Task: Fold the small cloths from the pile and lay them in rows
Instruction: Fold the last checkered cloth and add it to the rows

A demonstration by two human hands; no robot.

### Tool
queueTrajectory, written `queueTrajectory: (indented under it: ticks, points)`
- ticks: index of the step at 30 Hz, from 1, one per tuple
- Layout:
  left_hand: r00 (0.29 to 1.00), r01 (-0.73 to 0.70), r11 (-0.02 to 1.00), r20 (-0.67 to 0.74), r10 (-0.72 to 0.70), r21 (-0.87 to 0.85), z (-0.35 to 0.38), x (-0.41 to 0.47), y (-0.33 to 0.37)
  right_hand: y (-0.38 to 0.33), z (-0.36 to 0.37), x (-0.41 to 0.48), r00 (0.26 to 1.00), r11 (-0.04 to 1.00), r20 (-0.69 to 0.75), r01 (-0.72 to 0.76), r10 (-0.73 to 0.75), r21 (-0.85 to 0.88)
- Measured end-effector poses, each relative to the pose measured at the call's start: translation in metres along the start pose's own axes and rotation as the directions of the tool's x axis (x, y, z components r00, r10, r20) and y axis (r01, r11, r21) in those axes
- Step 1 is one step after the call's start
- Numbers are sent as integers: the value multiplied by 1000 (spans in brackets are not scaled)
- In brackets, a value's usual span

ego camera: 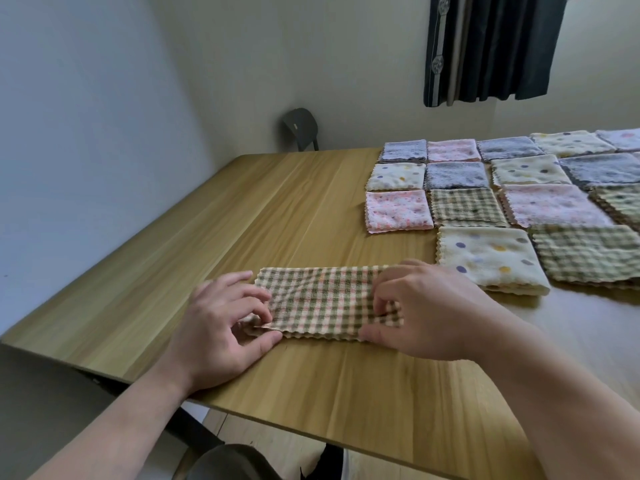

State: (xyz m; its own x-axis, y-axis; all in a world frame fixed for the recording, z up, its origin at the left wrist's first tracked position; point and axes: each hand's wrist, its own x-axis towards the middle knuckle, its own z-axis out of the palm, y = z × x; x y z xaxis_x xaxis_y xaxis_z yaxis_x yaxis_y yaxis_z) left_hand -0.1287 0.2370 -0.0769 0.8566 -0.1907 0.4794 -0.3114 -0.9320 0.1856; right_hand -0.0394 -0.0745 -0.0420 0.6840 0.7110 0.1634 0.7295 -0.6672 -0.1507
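Left grip (221,327) pinches checked cloth (322,299) left end | right grip (426,313) pinches right end | cloth flat between grips

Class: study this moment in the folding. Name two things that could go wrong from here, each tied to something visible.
1. The left hand and right hand pinch the ends of the half-folded checked cloth; in the next fold its layers may slip and the zigzag edges mismatch.
2. The right hand is close to the dotted cloth and could nudge it out of its row.
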Motion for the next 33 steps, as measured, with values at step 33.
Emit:
queueTrajectory:
  ticks: [33]
  points:
    - [985,-51,998,165,44,40,0,21,31,-3,13,7,987,997,-145,67,-70,-26]
